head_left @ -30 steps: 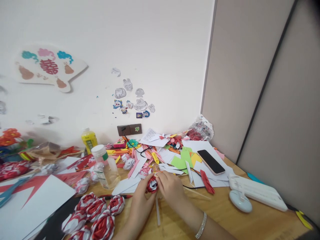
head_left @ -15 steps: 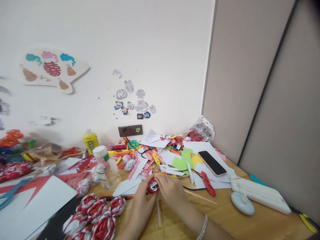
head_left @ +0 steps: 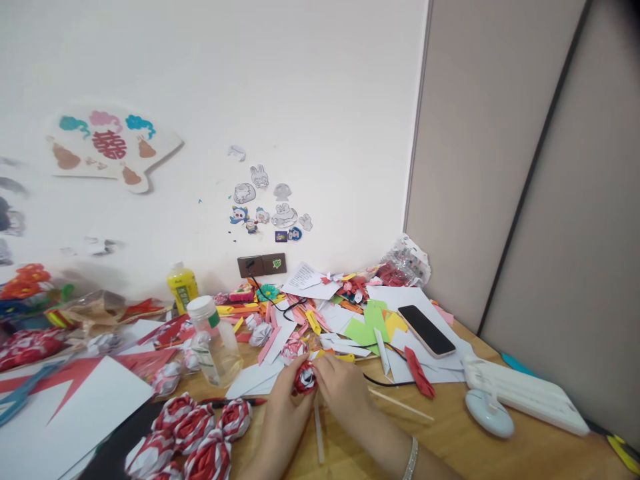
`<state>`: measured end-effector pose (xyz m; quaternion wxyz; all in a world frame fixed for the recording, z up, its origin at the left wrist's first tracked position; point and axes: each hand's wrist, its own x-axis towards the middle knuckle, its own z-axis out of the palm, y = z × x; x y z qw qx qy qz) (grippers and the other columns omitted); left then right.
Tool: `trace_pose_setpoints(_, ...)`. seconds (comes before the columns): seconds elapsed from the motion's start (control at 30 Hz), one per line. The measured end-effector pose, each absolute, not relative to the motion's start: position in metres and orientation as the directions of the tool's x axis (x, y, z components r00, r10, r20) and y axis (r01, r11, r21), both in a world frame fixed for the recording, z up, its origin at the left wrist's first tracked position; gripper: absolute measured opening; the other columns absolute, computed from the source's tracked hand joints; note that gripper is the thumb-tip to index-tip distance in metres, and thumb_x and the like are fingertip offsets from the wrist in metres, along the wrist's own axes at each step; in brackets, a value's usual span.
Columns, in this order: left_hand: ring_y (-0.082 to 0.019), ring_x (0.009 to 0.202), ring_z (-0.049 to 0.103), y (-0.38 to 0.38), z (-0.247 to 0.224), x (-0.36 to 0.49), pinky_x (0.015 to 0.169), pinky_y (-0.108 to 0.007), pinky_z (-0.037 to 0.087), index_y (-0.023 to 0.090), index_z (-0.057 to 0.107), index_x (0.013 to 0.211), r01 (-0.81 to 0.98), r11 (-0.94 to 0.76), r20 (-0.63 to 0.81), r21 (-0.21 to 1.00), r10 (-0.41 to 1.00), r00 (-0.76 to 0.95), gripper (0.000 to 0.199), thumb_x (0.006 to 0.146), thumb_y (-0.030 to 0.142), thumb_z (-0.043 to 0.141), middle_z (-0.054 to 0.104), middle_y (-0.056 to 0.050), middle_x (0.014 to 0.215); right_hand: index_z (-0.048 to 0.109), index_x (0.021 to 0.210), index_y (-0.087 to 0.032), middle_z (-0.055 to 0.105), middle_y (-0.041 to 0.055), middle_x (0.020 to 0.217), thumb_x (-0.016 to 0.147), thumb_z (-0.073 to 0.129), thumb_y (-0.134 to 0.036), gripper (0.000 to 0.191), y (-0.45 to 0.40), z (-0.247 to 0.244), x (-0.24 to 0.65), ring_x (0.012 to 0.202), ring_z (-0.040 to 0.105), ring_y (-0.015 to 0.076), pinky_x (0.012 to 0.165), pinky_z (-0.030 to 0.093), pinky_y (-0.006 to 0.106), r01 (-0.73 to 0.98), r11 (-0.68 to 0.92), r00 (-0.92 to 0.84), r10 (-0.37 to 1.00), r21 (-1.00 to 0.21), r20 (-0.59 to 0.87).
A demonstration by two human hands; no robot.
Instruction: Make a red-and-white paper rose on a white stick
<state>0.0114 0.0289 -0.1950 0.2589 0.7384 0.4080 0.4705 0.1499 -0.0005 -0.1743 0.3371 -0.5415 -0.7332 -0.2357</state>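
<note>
Left of the grip and nearer lie rosettes [head_left: 195, 425], with a white stick [head_left: 319, 433] just on its near side. The left hand [head_left: 286, 403] curls round the flower [head_left: 307, 379] and the right hand [head_left: 340, 385] pinches its edge: overpressing could crush it, slackening unwind it. Beyond, leftward, the jar [head_left: 204, 309] could tip if bumped.

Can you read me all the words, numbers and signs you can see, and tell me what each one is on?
"囍", in big red strokes, on the white paper fan on the wall.
Yellow bottle: label writing too small to read.
Clear jar: label too blurred to read.
White printed sheet near the socket: lines of print, too small to read.
No number can be made out.
</note>
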Motion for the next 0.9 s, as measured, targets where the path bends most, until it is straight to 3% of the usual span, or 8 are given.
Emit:
trace_pose_setpoints(0.3,-0.026,0.117,0.053,0.0283,-0.1952,0.0123,0.102,-0.047,0.038,0.018,0.055,0.117,0.355,-0.522,0.466,0.775,0.853,0.237,0.045,0.071,0.020,0.055,0.061,-0.012,0.123,0.054,0.082,-0.018,0.064,0.0008,0.066,0.090,0.043,-0.013,0.014,-0.0011,-0.1731,0.1512,0.055,0.060,0.0151,0.048,0.032,0.023,0.958,0.280,-0.162,0.714,-0.066,0.681)
trace_pose_setpoints(0.57,-0.025,0.116,0.054,0.0253,-0.1909,0.0128,0.101,-0.044,0.041,0.019,0.055,0.117,0.353,-0.520,0.464,0.777,0.854,0.237,0.047,0.070,0.017,0.053,0.061,-0.010,0.122,0.054,0.088,-0.018,0.064,0.0023,0.069,0.094,0.038,-0.025,0.019,-0.0059,-0.1659,0.1481,0.058,0.060,0.0161,0.052,0.034,0.025,0.955,0.269,-0.075,0.627,-0.125,0.775)
trace_pose_setpoints(0.7,-0.025,0.118,0.053,0.0238,-0.1884,0.0125,0.102,-0.044,0.039,0.019,0.055,0.117,0.360,-0.521,0.465,0.774,0.853,0.237,0.048,0.069,0.015,0.052,0.060,-0.010,0.123,0.054,0.079,-0.019,0.061,0.0009,0.064,0.094,0.039,-0.024,0.022,-0.0075,-0.1651,0.1490,0.056,0.058,0.0165,0.051,0.032,0.027,0.953,0.283,-0.090,0.607,-0.109,0.790)
trace_pose_setpoints(0.9,-0.025,0.117,0.053,0.0243,-0.1889,0.0124,0.102,-0.044,0.039,0.019,0.056,0.117,0.367,-0.519,0.461,0.772,0.854,0.240,0.049,0.069,0.015,0.053,0.061,-0.010,0.122,0.058,0.081,-0.018,0.063,0.0018,0.065,0.095,0.035,-0.024,0.027,-0.0065,-0.1691,0.1482,0.055,0.056,0.0159,0.052,0.032,0.027,0.939,0.326,-0.095,0.558,-0.112,0.824)
